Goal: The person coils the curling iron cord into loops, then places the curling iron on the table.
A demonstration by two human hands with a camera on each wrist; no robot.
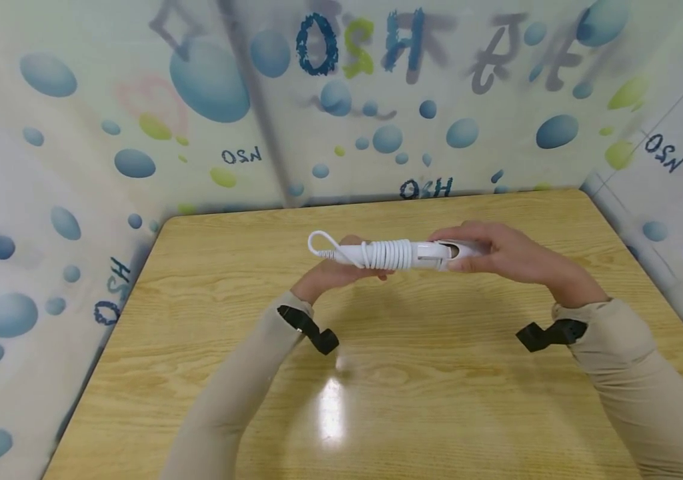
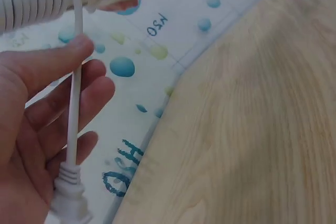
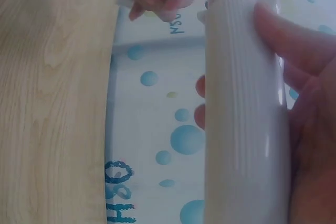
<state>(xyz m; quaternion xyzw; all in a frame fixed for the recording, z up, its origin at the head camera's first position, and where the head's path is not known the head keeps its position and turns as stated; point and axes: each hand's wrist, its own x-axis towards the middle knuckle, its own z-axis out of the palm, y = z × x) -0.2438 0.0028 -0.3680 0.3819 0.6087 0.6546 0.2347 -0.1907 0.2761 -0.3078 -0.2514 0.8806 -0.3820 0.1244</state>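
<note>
A white hair styling iron (image 1: pixel 431 253), its shape long and rounded, is held level above the table. White cord (image 1: pixel 386 255) is wound in several tight turns round its left part, and a loop stands out at that end. My right hand (image 1: pixel 497 250) grips the right part, thumb on the near side; its ribbed body (image 3: pixel 244 87) fills much of the right wrist view. My left hand (image 2: pixel 47 98) pinches a loose stretch of cord (image 2: pixel 75 108) between thumb and fingers. The plug (image 2: pixel 71 200) hangs below that cord, beside the palm.
Beneath both hands is a wood-grain table (image 1: pixel 413 400) with a bright light reflection near its front. Walls (image 1: pixel 473 100) printed with blue and green drops and letters stand close behind and at both sides. Each wrist wears a black camera mount (image 1: pixel 311 330).
</note>
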